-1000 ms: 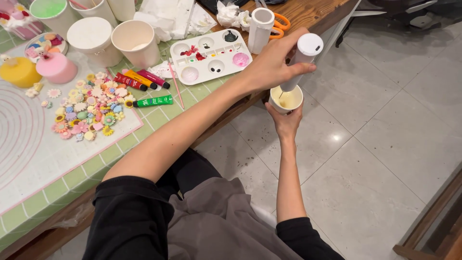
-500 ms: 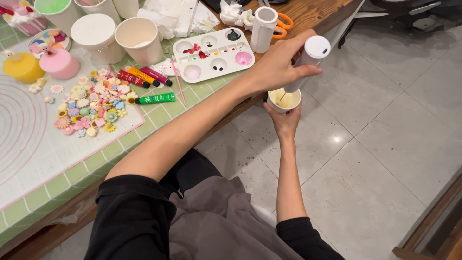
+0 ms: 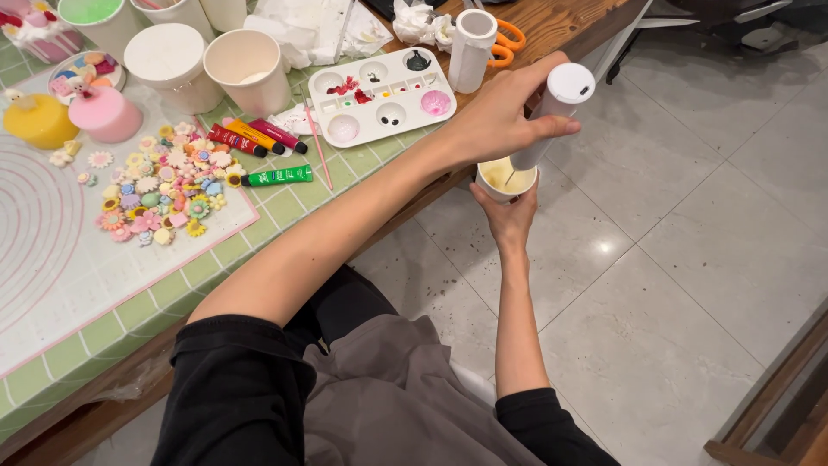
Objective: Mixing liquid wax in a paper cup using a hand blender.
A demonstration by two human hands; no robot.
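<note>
Out beyond the table edge, above the tiled floor, my left hand grips a white handheld frother. It is tilted, and its thin whisk shaft dips into a small paper cup of pale yellow liquid. My right hand holds that cup from underneath. Both hands are just to the right of the wooden table edge.
The table holds a white paint palette, several paint tubes, a thin brush, many small coloured flower shapes on a silicone mat, paper cups, a white cylinder, orange scissors and crumpled tissues.
The frother and cup stay together in my hands. The view has shifted slightly, and the frother's top has tipped a little to the right.
</note>
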